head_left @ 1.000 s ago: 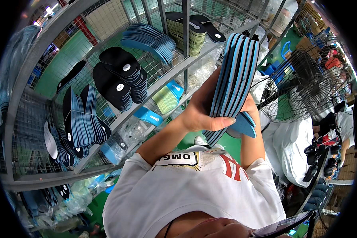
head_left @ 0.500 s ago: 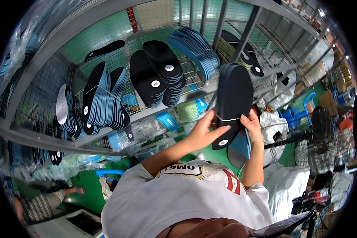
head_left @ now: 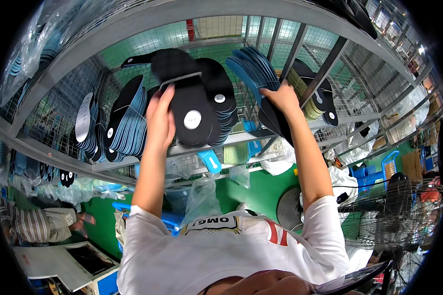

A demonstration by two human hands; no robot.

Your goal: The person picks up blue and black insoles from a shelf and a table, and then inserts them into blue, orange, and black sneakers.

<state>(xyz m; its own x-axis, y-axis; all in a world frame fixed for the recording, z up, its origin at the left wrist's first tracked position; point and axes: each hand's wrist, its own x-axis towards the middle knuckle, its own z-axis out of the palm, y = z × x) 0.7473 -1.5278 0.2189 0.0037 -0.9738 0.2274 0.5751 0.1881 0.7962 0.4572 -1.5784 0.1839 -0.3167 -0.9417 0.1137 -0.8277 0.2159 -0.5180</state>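
My left hand (head_left: 161, 118) is closed on the edge of a banded bundle of black insoles (head_left: 192, 96), the elastic running across it near my fingertips. This bundle is over the middle of the wire shelf, beside and partly in front of another stack of black-topped insoles (head_left: 216, 81). My right hand (head_left: 283, 100) grips a dark insole (head_left: 274, 118) between thumb and fingers, its lower end pointing toward me. That hand is right against a banded stack of blue insoles (head_left: 251, 69). How many pieces it holds is hidden.
More banded stacks, blue-edged insoles (head_left: 128, 115) and green-edged insoles (head_left: 310, 93), stand left and right on the rack. A metal front rail (head_left: 177, 150) and upright bars (head_left: 325, 66) bound the shelf. Below are plastic bags (head_left: 202, 199); a wire-cage fan (head_left: 389, 211) stands at right.
My left hand has carried the banded bundle from in front of me up and left over the shelf. My right hand has left the bundle and moved to the blue stack with an insole.
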